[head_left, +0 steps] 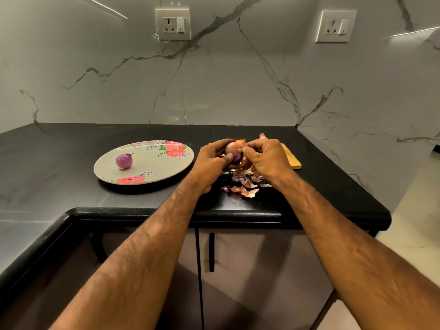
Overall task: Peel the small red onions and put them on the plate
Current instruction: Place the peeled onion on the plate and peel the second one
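Peeling is the step in hand, going by the head view. Just right of the plate (152, 164), my left hand (212, 161) curls round an onion (232, 150), thumb across its front, holding it above the counter (71, 144). My right hand (265, 158) meets it from the side away from the plate, fingertips pinched on a flap of papery skin at the onion's top. Both hands grasp the same bulb, and neither is slack. The onion shows purple low down and pale tan above, so I judge it half stripped at most.

On the plate, toward its left side, sits one peeled onion (123, 161), purple and glossy. Right of the plate, nearer me than my hands, lies a heap of skins (245, 184). A board (292, 159) pokes out beyond my right hand, farther again from the plate. My hands hide most of it, so I cannot tell whether more onions wait there.

Next, as I reckon it, I pull the pinched flap down and away while the left hand turns the bulb. I let the skin fall on the heap, then carry the bare onion left to the plate. That calls for a firm hold without bruising, and a gentle set-down so the bulb does not roll over the rim.
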